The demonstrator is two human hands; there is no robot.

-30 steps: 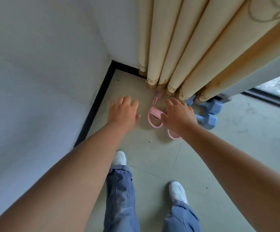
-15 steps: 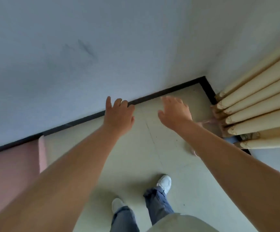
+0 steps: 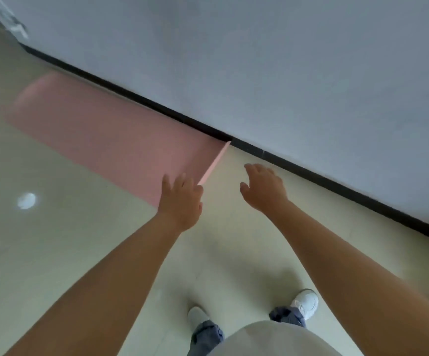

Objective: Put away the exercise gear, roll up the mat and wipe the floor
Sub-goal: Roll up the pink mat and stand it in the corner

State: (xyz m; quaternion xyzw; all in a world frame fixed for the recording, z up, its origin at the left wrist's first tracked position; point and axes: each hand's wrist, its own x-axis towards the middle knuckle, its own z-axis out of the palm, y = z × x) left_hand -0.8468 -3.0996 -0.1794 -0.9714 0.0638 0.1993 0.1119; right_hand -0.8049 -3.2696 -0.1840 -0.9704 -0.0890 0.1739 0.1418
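A flat pink foam exercise mat [image 3: 105,134] lies unrolled on the pale cream tiled floor [image 3: 54,253], stretching from about ten o'clock in the view toward the centre. Its long far edge runs right along the black skirting strip [image 3: 311,173] at the foot of the grey-white wall [image 3: 259,60]. The mat's near short end [image 3: 214,163] shows as a lighter pink thickness, slanting from the skirting down toward the middle of the view.

The left hand [image 3: 181,199] is stretched out at the centre, fingers straight and slightly spread, holding nothing; it sits over the near corner of the mat's end, and whether the fingertips touch the mat cannot be told. The right hand [image 3: 263,187] reaches out at about one o'clock from the left, over bare floor just beside the mat's end, fingers loosely extended with the thumb apart, also holding nothing.

At six o'clock, two white sneakers [image 3: 305,303] and the cuffs of blue-grey trousers [image 3: 207,335] stand on the floor, with a pale shirt hem [image 3: 272,340] below them. A bright round glare spot [image 3: 26,200] shines on the tiles at nine o'clock.

No brand, label or writing can be read on the mat, the shoes or the wall.
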